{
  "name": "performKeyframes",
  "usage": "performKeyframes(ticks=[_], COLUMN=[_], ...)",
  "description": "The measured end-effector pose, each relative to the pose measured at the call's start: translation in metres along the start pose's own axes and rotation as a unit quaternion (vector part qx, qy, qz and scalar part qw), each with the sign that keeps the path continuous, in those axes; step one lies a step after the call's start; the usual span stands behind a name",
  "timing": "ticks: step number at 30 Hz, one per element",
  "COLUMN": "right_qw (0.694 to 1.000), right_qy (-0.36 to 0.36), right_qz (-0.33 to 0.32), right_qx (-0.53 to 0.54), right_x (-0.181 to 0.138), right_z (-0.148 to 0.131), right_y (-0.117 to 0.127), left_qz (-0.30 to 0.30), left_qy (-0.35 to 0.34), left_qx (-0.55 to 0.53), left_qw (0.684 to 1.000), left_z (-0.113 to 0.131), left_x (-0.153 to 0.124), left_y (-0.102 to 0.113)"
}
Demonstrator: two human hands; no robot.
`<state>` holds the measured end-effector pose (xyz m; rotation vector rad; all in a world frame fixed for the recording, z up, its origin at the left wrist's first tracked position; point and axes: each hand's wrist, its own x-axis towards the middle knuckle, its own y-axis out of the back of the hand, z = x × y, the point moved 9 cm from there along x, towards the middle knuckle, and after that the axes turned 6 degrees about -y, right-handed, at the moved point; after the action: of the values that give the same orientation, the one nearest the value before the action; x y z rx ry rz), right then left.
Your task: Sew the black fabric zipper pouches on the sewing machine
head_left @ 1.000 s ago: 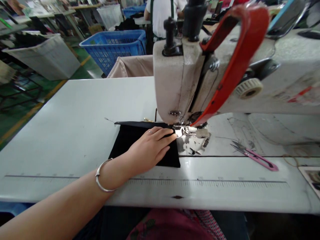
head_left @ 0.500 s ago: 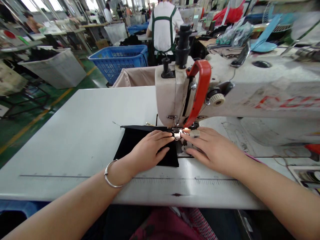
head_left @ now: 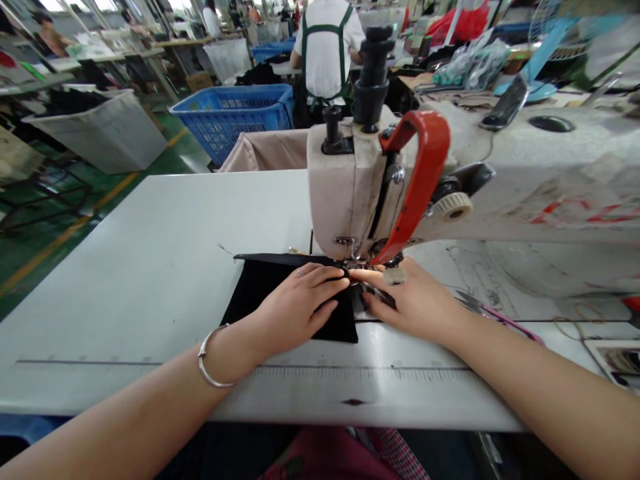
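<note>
A black piece of fabric (head_left: 250,293) lies on the table, its right edge at the presser foot of a white sewing machine (head_left: 333,207). My left hand (head_left: 295,303) rests flat on it, fingers stretched toward the foot and a bracelet on the wrist. From the other side my right hand (head_left: 420,297) reaches in, fingers extended and apart. Its index fingertip is at the fabric's edge, close to my left fingertips. The needle and part of the foot are hidden by the machine head and my fingers. Scissors with a pink handle (head_left: 515,325) lie beyond my right wrist.
A red lever guard (head_left: 425,180) curves down the machine head. The white tabletop (head_left: 200,213) carries a printed ruler near its front edge. Behind it stand a cloth-lined bin (head_left: 270,152) and a blue basket (head_left: 235,117). A person in white (head_left: 325,53) is farther back.
My right hand has slid left, its index fingertip now at the fabric edge by the foot. The scissors show more. My left hand stays flat on the fabric; the view has shifted slightly.
</note>
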<state>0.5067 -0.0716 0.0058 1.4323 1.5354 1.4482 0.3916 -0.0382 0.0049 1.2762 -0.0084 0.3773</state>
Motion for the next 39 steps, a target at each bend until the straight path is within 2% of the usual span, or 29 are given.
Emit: performKeyframes(ticks=[18, 20, 22, 24, 26, 34, 39], right_qw=[0.999, 0.995, 0.985, 0.966, 0.956, 0.951, 0.949], right_qy=[-0.007, -0.027, -0.091, -0.159, -0.185, -0.2, -0.196], right_qz=[0.005, 0.033, 0.105, 0.183, 0.218, 0.222, 0.211], right_qx=[0.053, 0.086, 0.105, 0.092, 0.07, 0.078, 0.129], right_x=[0.003, 0.001, -0.002, -0.007, -0.009, -0.007, -0.011], right_z=[0.005, 0.011, 0.026, 0.041, 0.047, 0.05, 0.054], right_y=[0.001, 0.006, 0.019, 0.032, 0.038, 0.036, 0.042], left_qz=[0.009, 0.004, 0.002, -0.001, -0.004, -0.01, -0.017], left_qy=[0.002, 0.0, 0.0, 0.001, 0.001, 0.006, 0.009], left_qx=[-0.008, -0.008, -0.008, -0.005, -0.003, -0.006, -0.005], left_qw=[1.0, 1.0, 1.0, 1.0, 1.0, 1.0, 1.0], left_z=[-0.003, -0.003, -0.003, -0.004, -0.004, -0.003, -0.003], left_x=[0.003, 0.002, 0.002, 0.002, 0.003, 0.001, 0.0], left_y=[0.002, 0.002, 0.002, 0.001, 0.0, 0.0, -0.001])
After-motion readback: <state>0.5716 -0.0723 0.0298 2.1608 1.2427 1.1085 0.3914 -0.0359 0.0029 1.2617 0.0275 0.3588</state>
